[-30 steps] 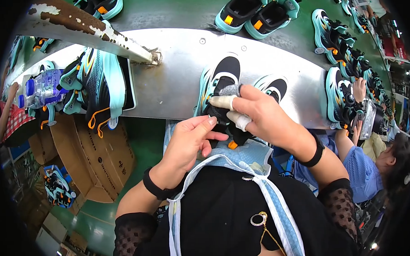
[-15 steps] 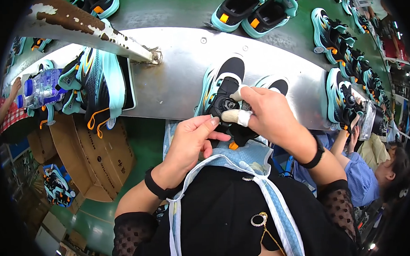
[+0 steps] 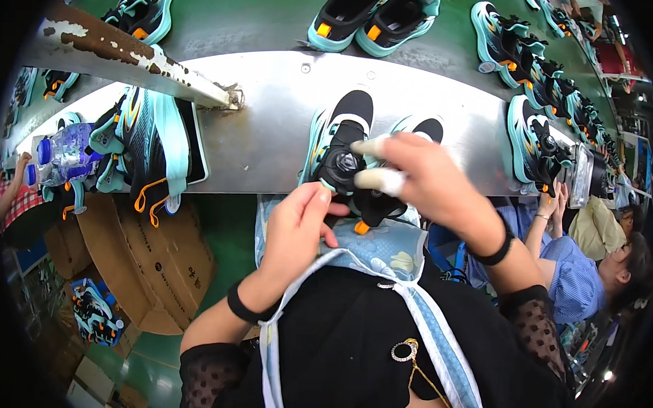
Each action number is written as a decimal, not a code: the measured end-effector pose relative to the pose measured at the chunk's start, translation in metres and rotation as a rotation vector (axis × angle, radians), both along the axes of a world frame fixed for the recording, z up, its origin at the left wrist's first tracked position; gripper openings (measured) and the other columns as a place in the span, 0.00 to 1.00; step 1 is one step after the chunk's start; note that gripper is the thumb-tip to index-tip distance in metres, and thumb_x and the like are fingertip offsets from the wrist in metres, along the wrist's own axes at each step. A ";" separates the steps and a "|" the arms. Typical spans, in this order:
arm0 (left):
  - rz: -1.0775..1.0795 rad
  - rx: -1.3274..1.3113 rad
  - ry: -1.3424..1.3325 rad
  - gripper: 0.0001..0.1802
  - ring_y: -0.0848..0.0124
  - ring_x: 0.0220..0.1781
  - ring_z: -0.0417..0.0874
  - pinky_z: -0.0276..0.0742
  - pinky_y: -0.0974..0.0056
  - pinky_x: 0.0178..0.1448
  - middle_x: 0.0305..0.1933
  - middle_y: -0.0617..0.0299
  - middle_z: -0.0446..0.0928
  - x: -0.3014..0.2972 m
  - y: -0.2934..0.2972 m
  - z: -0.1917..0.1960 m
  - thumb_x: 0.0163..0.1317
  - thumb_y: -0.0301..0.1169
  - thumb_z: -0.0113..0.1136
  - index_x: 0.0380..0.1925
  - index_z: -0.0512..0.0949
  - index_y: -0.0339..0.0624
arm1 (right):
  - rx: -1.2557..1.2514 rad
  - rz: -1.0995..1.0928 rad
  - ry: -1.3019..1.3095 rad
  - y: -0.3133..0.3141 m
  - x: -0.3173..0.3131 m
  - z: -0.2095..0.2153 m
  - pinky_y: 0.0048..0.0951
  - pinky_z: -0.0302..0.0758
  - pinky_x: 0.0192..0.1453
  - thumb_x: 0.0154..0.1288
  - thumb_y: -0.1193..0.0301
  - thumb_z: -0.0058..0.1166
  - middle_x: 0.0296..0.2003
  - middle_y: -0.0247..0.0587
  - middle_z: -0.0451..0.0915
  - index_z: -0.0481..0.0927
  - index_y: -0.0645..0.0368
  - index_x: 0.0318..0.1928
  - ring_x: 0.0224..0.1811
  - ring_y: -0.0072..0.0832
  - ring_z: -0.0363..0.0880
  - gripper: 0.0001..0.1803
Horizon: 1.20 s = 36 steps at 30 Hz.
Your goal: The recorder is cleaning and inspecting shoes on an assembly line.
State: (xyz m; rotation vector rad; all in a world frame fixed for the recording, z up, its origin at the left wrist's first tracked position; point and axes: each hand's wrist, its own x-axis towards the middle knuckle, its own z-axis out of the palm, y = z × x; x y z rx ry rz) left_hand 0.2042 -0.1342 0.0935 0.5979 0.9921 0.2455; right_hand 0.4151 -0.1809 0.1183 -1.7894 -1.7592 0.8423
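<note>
While both hands crowd it:
Desk (image 3: 266, 134): steel, shoe at 12 o'clock.
Shoe (image 3: 337, 150): black-teal (dial centred); brace it firmly.
Right hand (image 3: 423, 182): grip pinching dial (image 3: 344, 162); turn steadily.
Left hand (image 3: 295, 230): grip loosely curled, touching tongue.

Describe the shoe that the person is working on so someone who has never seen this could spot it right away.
Find the curved metal worktable beside the green conveyor belt. At its near edge, just above the pale blue apron, lies a teal and black shoe. Unlike the other shoes, it sits between the left hand and right hand.
</note>
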 end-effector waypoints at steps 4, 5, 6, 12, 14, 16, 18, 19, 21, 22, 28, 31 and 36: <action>-0.483 1.330 0.186 0.20 0.58 0.44 0.77 0.72 0.55 0.45 0.45 0.44 0.76 -0.011 -0.008 0.010 0.62 0.39 0.63 0.52 0.79 0.46 | -0.108 -0.397 -0.005 -0.045 0.054 0.019 0.32 0.77 0.44 0.65 0.67 0.61 0.40 0.50 0.82 0.80 0.56 0.56 0.39 0.40 0.83 0.20; -0.721 1.570 0.178 0.24 0.52 0.52 0.74 0.68 0.50 0.52 0.47 0.43 0.74 -0.008 -0.007 0.013 0.58 0.41 0.67 0.54 0.79 0.51 | -0.195 -0.432 0.033 -0.054 0.064 0.007 0.34 0.77 0.46 0.65 0.66 0.61 0.41 0.51 0.82 0.80 0.56 0.56 0.40 0.41 0.83 0.20; -0.813 1.567 0.179 0.30 0.48 0.58 0.68 0.62 0.48 0.56 0.50 0.43 0.73 -0.002 -0.013 0.008 0.52 0.46 0.70 0.56 0.78 0.53 | -0.200 -0.260 -0.039 -0.063 0.073 -0.020 0.38 0.77 0.48 0.65 0.62 0.60 0.41 0.52 0.82 0.80 0.54 0.58 0.41 0.44 0.83 0.22; -0.819 1.569 0.231 0.17 0.51 0.38 0.78 0.67 0.52 0.48 0.30 0.51 0.78 0.011 0.002 -0.018 0.50 0.45 0.71 0.33 0.82 0.47 | 0.115 -0.084 -0.254 0.065 0.066 0.036 0.39 0.75 0.38 0.61 0.56 0.63 0.31 0.54 0.81 0.78 0.51 0.57 0.32 0.49 0.80 0.26; -0.635 1.464 0.223 0.15 0.55 0.33 0.80 0.72 0.54 0.42 0.26 0.58 0.79 -0.002 0.017 0.003 0.55 0.45 0.68 0.32 0.82 0.47 | 0.011 -0.136 -0.505 0.112 0.071 0.030 0.44 0.77 0.44 0.59 0.50 0.62 0.37 0.53 0.82 0.72 0.40 0.64 0.39 0.49 0.81 0.33; -0.405 1.133 0.154 0.10 0.61 0.27 0.81 0.74 0.61 0.37 0.24 0.59 0.80 -0.011 0.029 0.027 0.59 0.37 0.66 0.34 0.83 0.42 | 0.049 -0.024 -0.725 0.144 0.085 -0.026 0.46 0.78 0.47 0.52 0.44 0.66 0.34 0.52 0.82 0.74 0.37 0.61 0.42 0.47 0.82 0.35; -0.170 0.826 0.186 0.10 0.64 0.33 0.83 0.75 0.62 0.41 0.30 0.56 0.82 -0.027 0.024 0.043 0.62 0.31 0.62 0.38 0.81 0.35 | 0.068 -0.020 -0.551 0.166 0.086 -0.069 0.47 0.78 0.44 0.53 0.49 0.66 0.32 0.52 0.80 0.75 0.40 0.55 0.40 0.49 0.82 0.29; -0.003 0.847 0.123 0.10 0.64 0.35 0.84 0.76 0.62 0.43 0.33 0.55 0.82 -0.029 0.021 0.043 0.63 0.29 0.61 0.39 0.81 0.33 | 0.105 -0.027 -0.442 0.166 0.100 -0.080 0.48 0.78 0.43 0.54 0.54 0.66 0.31 0.52 0.80 0.77 0.46 0.49 0.39 0.50 0.82 0.24; 0.122 1.364 0.186 0.10 0.60 0.39 0.83 0.76 0.61 0.46 0.37 0.52 0.83 -0.003 0.035 0.037 0.63 0.28 0.62 0.40 0.80 0.32 | 0.218 0.024 -0.319 0.159 0.135 -0.085 0.47 0.78 0.43 0.53 0.59 0.67 0.31 0.51 0.80 0.78 0.51 0.44 0.39 0.50 0.82 0.20; 0.181 1.418 0.205 0.10 0.58 0.41 0.83 0.76 0.60 0.47 0.38 0.52 0.83 0.017 0.051 0.034 0.62 0.29 0.63 0.40 0.80 0.32 | 0.211 0.054 -0.276 0.146 0.151 -0.079 0.48 0.77 0.42 0.53 0.61 0.67 0.30 0.51 0.80 0.78 0.52 0.42 0.39 0.50 0.81 0.18; 0.231 1.749 0.489 0.14 0.52 0.32 0.81 0.73 0.55 0.38 0.30 0.49 0.81 0.133 0.206 -0.003 0.63 0.39 0.63 0.36 0.81 0.37 | 0.199 0.100 -0.441 0.039 0.106 -0.005 0.44 0.74 0.36 0.54 0.66 0.64 0.27 0.45 0.75 0.77 0.52 0.41 0.31 0.44 0.77 0.14; -0.063 1.602 0.851 0.18 0.49 0.41 0.82 0.75 0.50 0.46 0.36 0.48 0.82 0.148 0.265 -0.055 0.63 0.45 0.61 0.40 0.82 0.42 | 0.187 0.133 -0.402 -0.002 0.028 -0.021 0.42 0.72 0.34 0.57 0.70 0.59 0.27 0.44 0.74 0.75 0.52 0.45 0.28 0.44 0.75 0.14; 0.112 1.942 0.326 0.10 0.53 0.46 0.78 0.73 0.51 0.48 0.39 0.48 0.79 0.142 0.193 -0.009 0.60 0.34 0.62 0.38 0.81 0.40 | 0.116 0.149 -0.040 -0.038 -0.015 -0.003 0.43 0.69 0.38 0.54 0.77 0.56 0.31 0.51 0.69 0.72 0.49 0.63 0.34 0.47 0.72 0.32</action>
